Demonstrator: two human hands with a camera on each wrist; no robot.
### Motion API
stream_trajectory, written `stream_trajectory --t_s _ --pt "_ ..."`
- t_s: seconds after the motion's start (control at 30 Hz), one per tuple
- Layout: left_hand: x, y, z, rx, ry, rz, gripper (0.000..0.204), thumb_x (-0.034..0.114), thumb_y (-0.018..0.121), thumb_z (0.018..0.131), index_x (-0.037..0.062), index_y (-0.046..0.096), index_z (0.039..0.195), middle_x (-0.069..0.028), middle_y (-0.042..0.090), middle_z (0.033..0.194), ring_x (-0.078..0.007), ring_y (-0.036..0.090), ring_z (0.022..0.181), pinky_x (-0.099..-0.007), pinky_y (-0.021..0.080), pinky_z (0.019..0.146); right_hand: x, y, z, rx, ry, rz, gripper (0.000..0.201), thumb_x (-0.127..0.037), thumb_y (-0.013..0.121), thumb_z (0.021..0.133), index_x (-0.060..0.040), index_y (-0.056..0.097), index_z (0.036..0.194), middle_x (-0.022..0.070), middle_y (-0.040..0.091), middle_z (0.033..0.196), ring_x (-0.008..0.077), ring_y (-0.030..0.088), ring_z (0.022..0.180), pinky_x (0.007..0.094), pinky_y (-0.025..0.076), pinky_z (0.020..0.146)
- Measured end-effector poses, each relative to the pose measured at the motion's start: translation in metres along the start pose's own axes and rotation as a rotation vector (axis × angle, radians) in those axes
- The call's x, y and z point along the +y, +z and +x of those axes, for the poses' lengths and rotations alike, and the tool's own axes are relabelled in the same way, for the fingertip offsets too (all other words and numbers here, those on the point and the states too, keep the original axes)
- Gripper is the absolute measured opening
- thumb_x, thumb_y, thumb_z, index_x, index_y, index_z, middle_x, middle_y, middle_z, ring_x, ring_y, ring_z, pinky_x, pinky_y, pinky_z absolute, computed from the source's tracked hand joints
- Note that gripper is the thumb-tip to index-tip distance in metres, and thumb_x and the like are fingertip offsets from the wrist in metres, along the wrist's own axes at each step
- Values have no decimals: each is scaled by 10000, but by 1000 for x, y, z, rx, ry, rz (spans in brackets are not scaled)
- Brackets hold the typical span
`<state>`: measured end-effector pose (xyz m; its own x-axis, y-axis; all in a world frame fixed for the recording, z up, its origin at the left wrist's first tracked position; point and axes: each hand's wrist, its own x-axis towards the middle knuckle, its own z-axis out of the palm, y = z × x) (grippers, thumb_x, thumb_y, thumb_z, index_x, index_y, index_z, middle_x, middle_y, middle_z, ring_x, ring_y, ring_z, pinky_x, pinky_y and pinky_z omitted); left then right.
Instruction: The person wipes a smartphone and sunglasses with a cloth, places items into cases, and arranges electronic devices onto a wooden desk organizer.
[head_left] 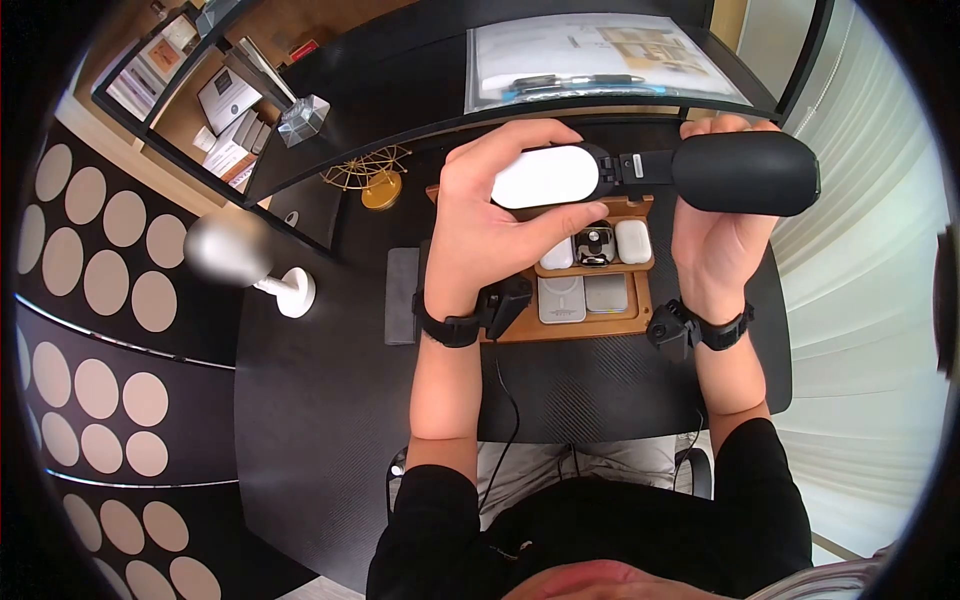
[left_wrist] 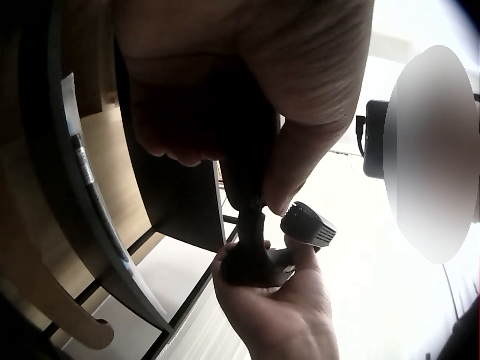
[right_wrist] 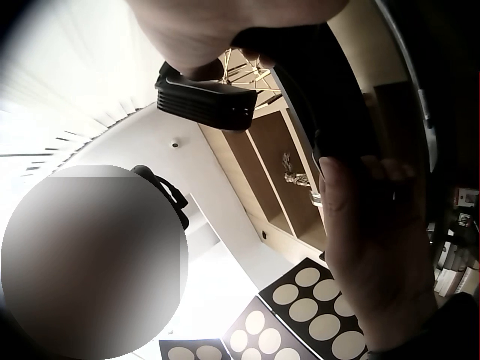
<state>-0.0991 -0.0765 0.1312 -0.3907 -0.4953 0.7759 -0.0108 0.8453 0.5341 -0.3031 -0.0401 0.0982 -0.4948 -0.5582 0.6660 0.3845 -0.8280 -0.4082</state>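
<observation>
Both hands hold up a black folding device over the desk. One end has a white oval panel [head_left: 545, 177], and a hinged arm [head_left: 645, 168] joins it to a black oval pad [head_left: 746, 175]. My left hand [head_left: 475, 205] grips the white-panel end, thumb along the lower edge and fingers around the top. My right hand [head_left: 722, 250] grips the black pad from behind, its fingertips showing above it. In the left wrist view the device is a dark shape, with the right hand [left_wrist: 281, 319] at its far end. In the right wrist view the left hand [right_wrist: 375, 247] holds the far end.
Below stands a wooden organizer [head_left: 640, 322] holding a white earbud case [head_left: 633, 242], a black watch [head_left: 595, 243] and square pads [head_left: 562, 298]. A shelf behind carries a clear folder [head_left: 600, 60] with pens. Left are a gold wire ornament [head_left: 381, 190] and a white lamp [head_left: 294, 292].
</observation>
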Motion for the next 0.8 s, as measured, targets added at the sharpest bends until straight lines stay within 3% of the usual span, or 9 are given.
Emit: stream_trajectory --t_s 0.3,0.8 --pt "-4 0 1 23 6 -34 478 68 911 654 5 704 1080 -76 746 960 -141 719 880 -278 570 808 6 -9 -1 -42 -14 34 213 -245 598 1011 -73 591 1136 102 642 1097 220 585 1021 446 434 1028" --pt "-12 1 -2 32 -23 -140 509 80 921 664 5 693 1113 -56 717 1001 -117 681 908 -266 555 810 7 -6 -1 -21 -2 58 223 -252 590 1022 -63 604 1140 102 661 1101 244 623 1012 447 474 976"
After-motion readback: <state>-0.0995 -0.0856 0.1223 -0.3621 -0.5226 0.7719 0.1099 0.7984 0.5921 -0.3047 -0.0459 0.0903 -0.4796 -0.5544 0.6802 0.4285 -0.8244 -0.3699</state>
